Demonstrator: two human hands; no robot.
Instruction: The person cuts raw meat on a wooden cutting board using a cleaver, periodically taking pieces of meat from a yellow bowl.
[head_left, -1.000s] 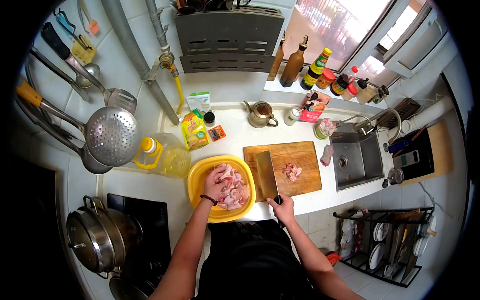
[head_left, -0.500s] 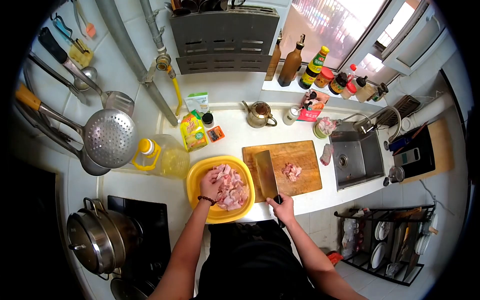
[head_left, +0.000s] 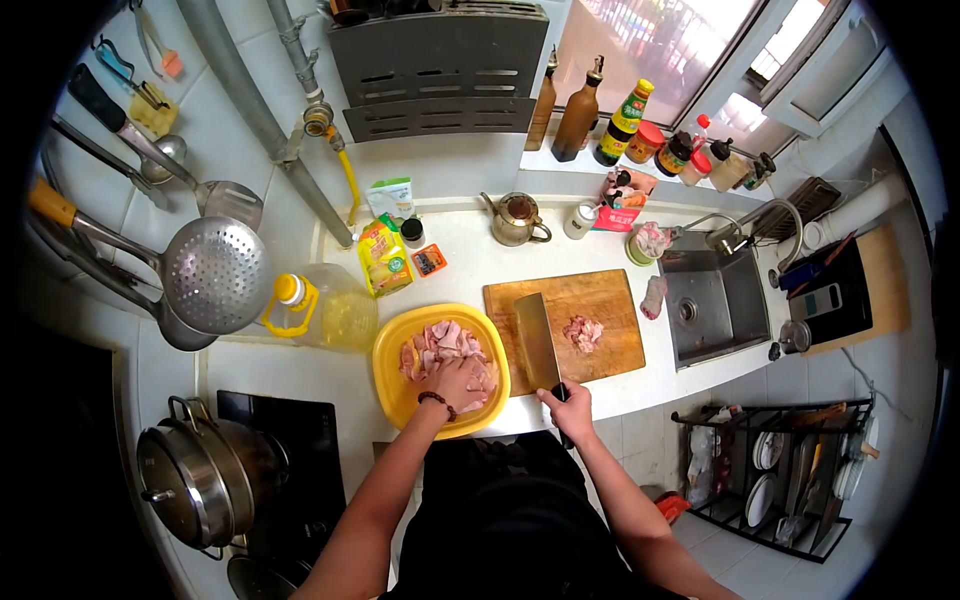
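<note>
A yellow basin (head_left: 388, 397) holds sliced raw meat (head_left: 445, 343). My left hand (head_left: 452, 380), with a beaded bracelet at the wrist, reaches down into the basin and rests on the meat, its fingers spread. Some fingertips are hidden among the slices. My right hand (head_left: 569, 407) is wrapped round the black handle of a cleaver (head_left: 536, 335). The blade points away from me over the left part of a wooden cutting board (head_left: 615, 345). A small heap of chopped meat (head_left: 583, 334) lies on the board, right of the blade.
An oil jug (head_left: 340, 310) stands left of the basin. Behind are seasoning packets (head_left: 385, 260), a metal teapot (head_left: 518, 220) and a white jar (head_left: 579, 220). A sink (head_left: 715, 310) lies to the right, with a piece of meat (head_left: 654, 298) beside it. A steamer pot (head_left: 195, 480) sits at left.
My left hand has moved right and toward me within the basin, uncovering meat at the left side. My right hand still grips the cleaver, nearly unmoved.
</note>
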